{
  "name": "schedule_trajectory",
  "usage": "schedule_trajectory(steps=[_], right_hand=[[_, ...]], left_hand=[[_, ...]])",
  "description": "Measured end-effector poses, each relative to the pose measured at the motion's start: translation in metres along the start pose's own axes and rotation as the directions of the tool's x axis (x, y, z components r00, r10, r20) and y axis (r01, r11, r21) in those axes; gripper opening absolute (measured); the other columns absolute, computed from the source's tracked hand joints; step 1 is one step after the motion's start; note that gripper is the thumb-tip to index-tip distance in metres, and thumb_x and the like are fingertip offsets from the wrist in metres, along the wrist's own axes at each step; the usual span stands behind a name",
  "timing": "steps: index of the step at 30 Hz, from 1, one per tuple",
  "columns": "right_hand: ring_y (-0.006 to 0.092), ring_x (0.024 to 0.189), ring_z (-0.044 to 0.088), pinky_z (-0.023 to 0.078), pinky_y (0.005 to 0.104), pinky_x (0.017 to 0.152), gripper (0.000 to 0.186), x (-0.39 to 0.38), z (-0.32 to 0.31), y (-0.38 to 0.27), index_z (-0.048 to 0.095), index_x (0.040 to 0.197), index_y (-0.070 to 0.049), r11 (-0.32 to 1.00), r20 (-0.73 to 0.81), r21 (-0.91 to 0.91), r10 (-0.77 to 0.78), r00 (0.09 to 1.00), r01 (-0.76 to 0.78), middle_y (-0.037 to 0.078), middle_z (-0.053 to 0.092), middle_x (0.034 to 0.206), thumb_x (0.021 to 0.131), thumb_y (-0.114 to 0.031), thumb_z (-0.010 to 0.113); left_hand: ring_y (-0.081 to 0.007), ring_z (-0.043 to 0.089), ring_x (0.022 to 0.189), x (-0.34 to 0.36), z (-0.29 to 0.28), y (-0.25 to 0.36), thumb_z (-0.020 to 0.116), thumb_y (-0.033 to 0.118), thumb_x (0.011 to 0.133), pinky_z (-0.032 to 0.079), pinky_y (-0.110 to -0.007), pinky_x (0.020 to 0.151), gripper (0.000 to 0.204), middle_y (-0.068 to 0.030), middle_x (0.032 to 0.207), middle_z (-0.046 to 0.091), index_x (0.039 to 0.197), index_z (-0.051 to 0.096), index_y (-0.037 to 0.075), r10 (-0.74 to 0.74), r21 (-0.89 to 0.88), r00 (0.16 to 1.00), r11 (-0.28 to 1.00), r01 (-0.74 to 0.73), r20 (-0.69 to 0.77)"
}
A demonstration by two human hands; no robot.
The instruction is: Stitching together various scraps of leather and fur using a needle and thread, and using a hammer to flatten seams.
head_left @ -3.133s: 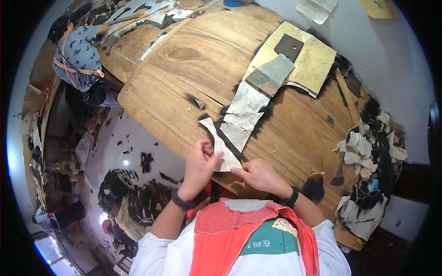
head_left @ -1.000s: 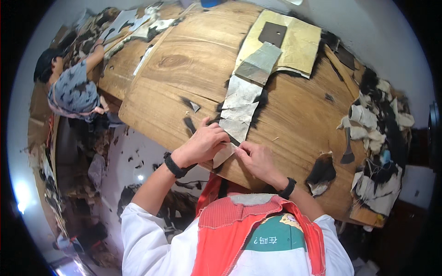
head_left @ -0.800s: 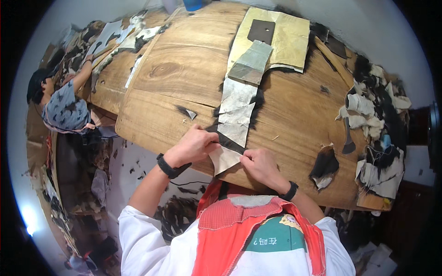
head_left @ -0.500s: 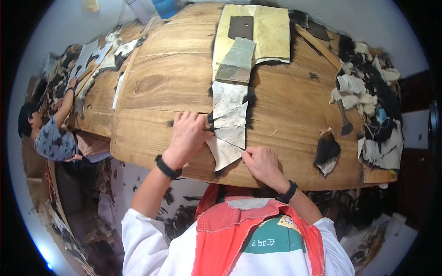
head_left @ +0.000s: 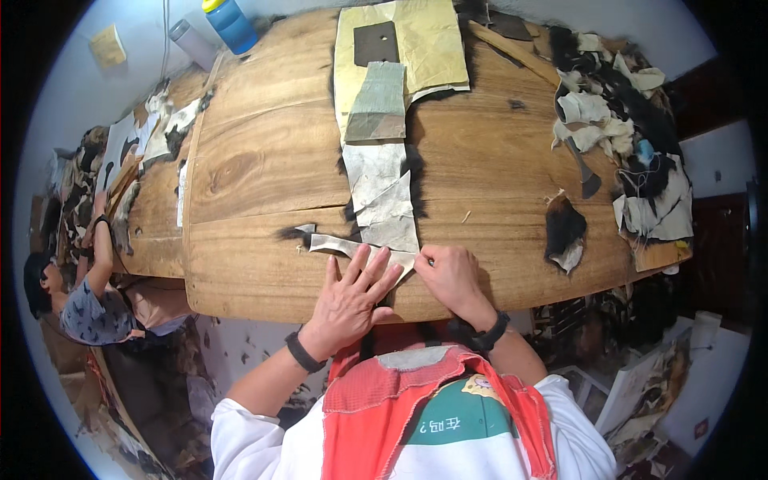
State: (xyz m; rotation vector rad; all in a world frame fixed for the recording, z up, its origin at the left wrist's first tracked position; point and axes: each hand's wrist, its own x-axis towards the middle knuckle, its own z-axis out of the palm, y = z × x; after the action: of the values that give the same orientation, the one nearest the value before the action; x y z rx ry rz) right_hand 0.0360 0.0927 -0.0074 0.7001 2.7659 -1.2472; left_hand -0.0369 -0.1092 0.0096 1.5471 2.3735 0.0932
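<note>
right hand [head_left: 453,276]: thumb and fingertips were pinched together on the right corner of the tapered hide strip [head_left: 338,244]; a dark spot among the curled fingers was too small to name.
left hand [head_left: 348,304]: palm down, fingers spread apart; it lay over the middle of the strip, clamped on nothing visible.
tapered hide strip: lay pale side up near the front edge of the wooden tabletop [head_left: 264,272], along the near end of the pale hide panel [head_left: 382,184]; whether the two edges overlapped or merely met could not be told.
pinched corner: as the only pinched point, it could have acted as a pivot; a sideways push of the palm might have swung the strip askew.
narrow tip: unheld, it could have curled or buckled if the hands had pressed toward each other.
black fur [head_left: 420,210]: fringed the panel; stray hair might have been trapped between the edges.
strip's direction: the narrow tip pointed to the person's left, just beside a small grey offcut [head_left: 305,229]; the broad end lay at the right hand.
strip's long axis: ran left to right, nearly crosswise to the panel, which extended away from the person.
far end of panel: bore a grey-green patch [head_left: 378,96], near a brown holed plate [head_left: 374,44] on a yellow sheet [head_left: 436,56].
</note>
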Motion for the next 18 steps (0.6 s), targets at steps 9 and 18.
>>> schedule_trajectory(steps=[9, 18], right_hand=[[0.0423, 0.072, 0.065, 0.051, 0.0518, 0.067, 0.026, 0.003, -0.009, -0.001, 0.070, 0.076, -0.005, 0.989, 0.051, -0.140, 0.047, 0.998, -0.040, 0.022, 0.066, 0.073, 0.083, -0.029, 0.061], [0.0405, 0.069, 0.064, 0.049, 0.0492, 0.061, 0.028, 0.006, 0.004, 0.024, 0.068, 0.080, -0.006, 0.996, -0.021, -0.065, -0.064, 0.998, 0.063, 0.020, 0.064, 0.071, 0.086, -0.033, 0.063]], left_hand=[[-0.0344, 0.023, 0.146, -0.004, -0.001, -0.007, 0.051, 0.060, 0.088, 0.022, -0.069, 0.107, 0.075, -0.0085, 0.159, 0.026, 0.151, 0.035, 0.023, 0.022, 0.010, 0.999, 1.000, -0.022, -0.050], [-0.0354, 0.019, 0.147, 0.007, -0.002, 0.001, 0.045, 0.063, 0.089, 0.013, -0.065, 0.113, 0.082, -0.0137, 0.160, 0.023, 0.151, 0.032, 0.012, 0.080, -0.052, 0.988, 0.995, -0.087, -0.130]])
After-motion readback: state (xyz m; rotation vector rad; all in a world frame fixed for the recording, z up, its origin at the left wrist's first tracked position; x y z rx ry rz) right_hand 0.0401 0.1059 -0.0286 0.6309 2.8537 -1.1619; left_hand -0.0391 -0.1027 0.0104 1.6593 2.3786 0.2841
